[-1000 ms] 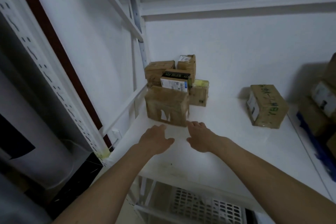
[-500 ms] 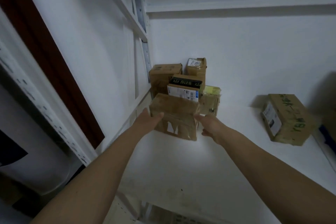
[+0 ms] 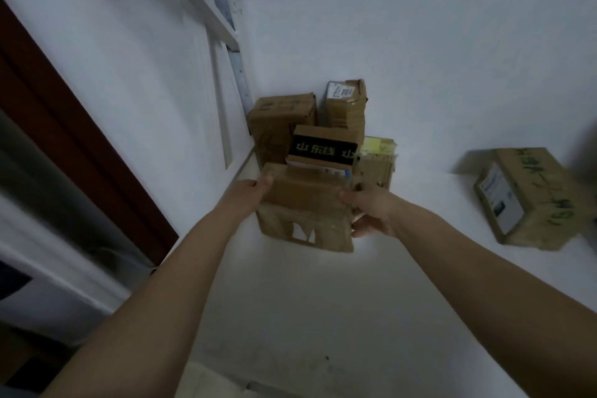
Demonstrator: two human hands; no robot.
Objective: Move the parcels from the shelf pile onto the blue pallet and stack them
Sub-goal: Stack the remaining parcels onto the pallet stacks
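A pile of brown cardboard parcels sits in the back left corner of the white shelf [image 3: 307, 300]. The front parcel [image 3: 303, 207], taped and torn at its lower face, stands at the pile's front. My left hand [image 3: 250, 192] grips its upper left edge, thumb on top. My right hand [image 3: 371, 210] grips its right side, fingers over the top edge and thumb lower down. Behind it sits a box with a black printed band [image 3: 323, 149], two taller brown boxes [image 3: 281, 123] and a parcel with a yellow top [image 3: 376, 161]. The blue pallet is out of view.
A single taped parcel with green writing [image 3: 529, 197] lies on the shelf at the right. White shelf uprights [image 3: 232, 52] and a wall close the left side. A dark red door frame [image 3: 80, 145] stands further left.
Both hands reached forward from the shelf's middle and closed on the front parcel's two sides. The view moved closer to the pile.
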